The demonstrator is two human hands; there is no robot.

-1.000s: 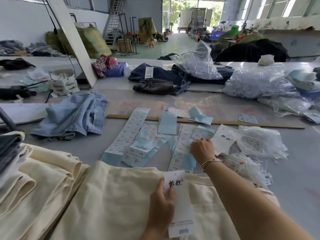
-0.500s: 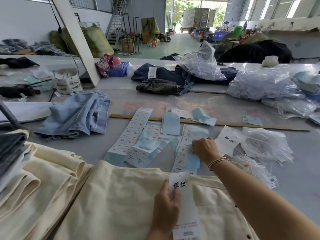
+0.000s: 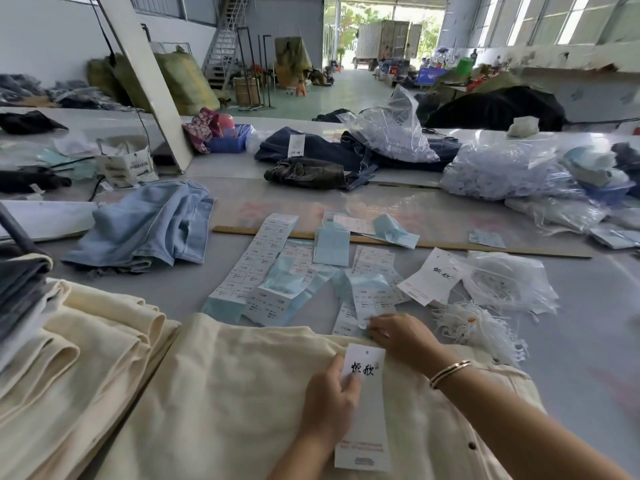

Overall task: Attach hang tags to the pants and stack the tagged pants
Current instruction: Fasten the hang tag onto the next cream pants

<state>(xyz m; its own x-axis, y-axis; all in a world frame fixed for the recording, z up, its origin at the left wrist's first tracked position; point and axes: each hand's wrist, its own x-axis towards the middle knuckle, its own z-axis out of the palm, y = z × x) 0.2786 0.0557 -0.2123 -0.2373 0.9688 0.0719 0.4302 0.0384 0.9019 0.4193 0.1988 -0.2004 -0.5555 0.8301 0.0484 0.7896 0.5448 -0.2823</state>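
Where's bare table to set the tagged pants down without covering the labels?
Bare grey table lies right of the white string bundle, and a narrower strip between the light blue jeans and the label sheets. The middle is crowded with labels; the left is taken by stacked cream pants.

Print on the sticker strips (image 3: 266,268) too small to be read. Hang tag (image 3: 363,410) partly covered by the left hand (image 3: 329,400) — fine print at its lower end blurred. Cream pants (image 3: 225,393) cut off by the bottom edge; stack of folded pants (image 3: 69,341) cut off at left.
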